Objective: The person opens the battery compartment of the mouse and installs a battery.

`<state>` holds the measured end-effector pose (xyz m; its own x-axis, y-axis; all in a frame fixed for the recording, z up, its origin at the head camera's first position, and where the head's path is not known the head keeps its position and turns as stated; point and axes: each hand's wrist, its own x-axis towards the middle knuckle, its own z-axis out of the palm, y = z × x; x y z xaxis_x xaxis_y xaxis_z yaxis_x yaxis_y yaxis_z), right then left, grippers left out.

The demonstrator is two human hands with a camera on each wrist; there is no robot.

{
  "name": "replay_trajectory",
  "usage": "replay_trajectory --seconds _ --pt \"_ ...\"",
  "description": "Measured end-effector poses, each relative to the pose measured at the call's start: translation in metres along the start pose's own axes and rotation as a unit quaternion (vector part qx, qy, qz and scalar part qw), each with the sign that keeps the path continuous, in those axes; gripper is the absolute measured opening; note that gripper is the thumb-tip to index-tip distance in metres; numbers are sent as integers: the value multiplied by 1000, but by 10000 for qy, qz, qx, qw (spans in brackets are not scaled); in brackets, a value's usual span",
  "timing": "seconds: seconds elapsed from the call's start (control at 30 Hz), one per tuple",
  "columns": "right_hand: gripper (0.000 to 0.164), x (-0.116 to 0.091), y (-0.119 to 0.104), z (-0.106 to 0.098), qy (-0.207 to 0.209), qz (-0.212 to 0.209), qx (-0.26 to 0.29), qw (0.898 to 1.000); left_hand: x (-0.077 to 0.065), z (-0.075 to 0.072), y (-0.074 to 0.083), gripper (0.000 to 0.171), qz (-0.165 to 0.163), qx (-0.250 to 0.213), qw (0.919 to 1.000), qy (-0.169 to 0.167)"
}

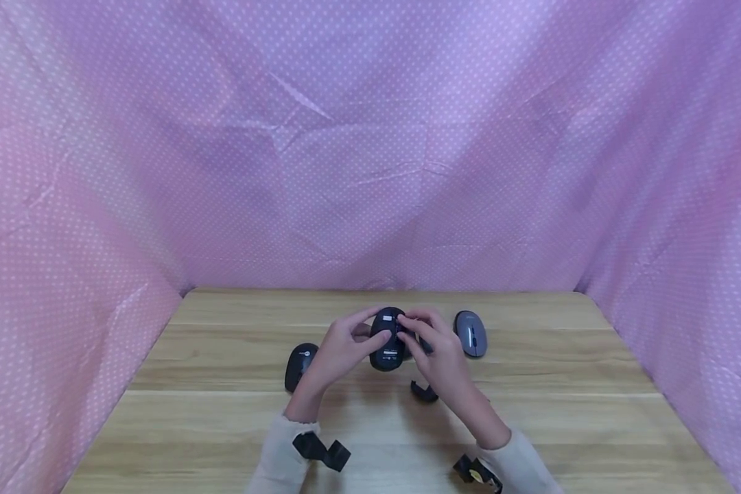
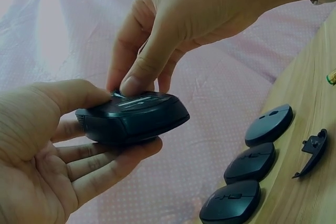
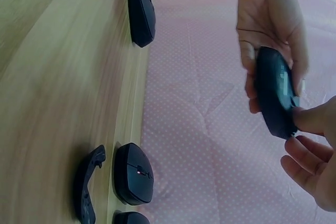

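A black computer mouse (image 1: pixel 385 353) is held up above the table with its labelled underside facing up. My left hand (image 1: pixel 339 343) grips it, thumb across the underside and fingers beneath the body. At the edge of that underside, the thumb and fingers of my right hand (image 1: pixel 443 353) pinch the mouse; what lies between those fingertips is hidden. A curved black cover piece (image 2: pixel 313 153) with small tabs lies on the wooden table, below the right hand in the head view.
Another black mouse (image 1: pixel 299 365) sits by the left forearm. A grey mouse (image 1: pixel 471 334) stands right of the right hand, with a dark mouse (image 2: pixel 249 162) near it. A battery's end (image 2: pixel 331 78) shows at the left wrist view's edge. Pink dotted cloth (image 1: pixel 383 171) hangs around the table.
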<state>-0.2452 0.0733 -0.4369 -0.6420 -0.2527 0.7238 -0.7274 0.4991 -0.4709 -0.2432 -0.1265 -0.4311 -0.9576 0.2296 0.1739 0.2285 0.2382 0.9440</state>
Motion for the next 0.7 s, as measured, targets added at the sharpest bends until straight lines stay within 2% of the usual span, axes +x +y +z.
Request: replay_trajectory --seconds 0.13,0.23,0.3,0.4,0.5,0.6,0.7 --pt "27 -1 0 1 170 -133 -22 9998 0 2 1 53 53 -176 9998 41" --pt "24 0 1 1 309 105 423 9986 -1 2 2 56 122 -392 9992 23" --pt "22 1 0 0 374 403 917 9943 -1 3 3 56 201 -469 9987 -25" --pt "22 1 -2 -3 375 961 1625 9813 -1 3 5 55 338 -534 9979 -118" --pt "28 3 -6 -7 219 1638 2181 9618 -2 4 7 55 401 -635 9970 -187" --pt "34 4 -8 -11 -17 2382 2465 9394 -2 5 9 54 416 -709 9963 -263" --pt "32 5 -10 -14 -181 2880 2616 9210 -3 6 9 54 413 -719 9959 -351"
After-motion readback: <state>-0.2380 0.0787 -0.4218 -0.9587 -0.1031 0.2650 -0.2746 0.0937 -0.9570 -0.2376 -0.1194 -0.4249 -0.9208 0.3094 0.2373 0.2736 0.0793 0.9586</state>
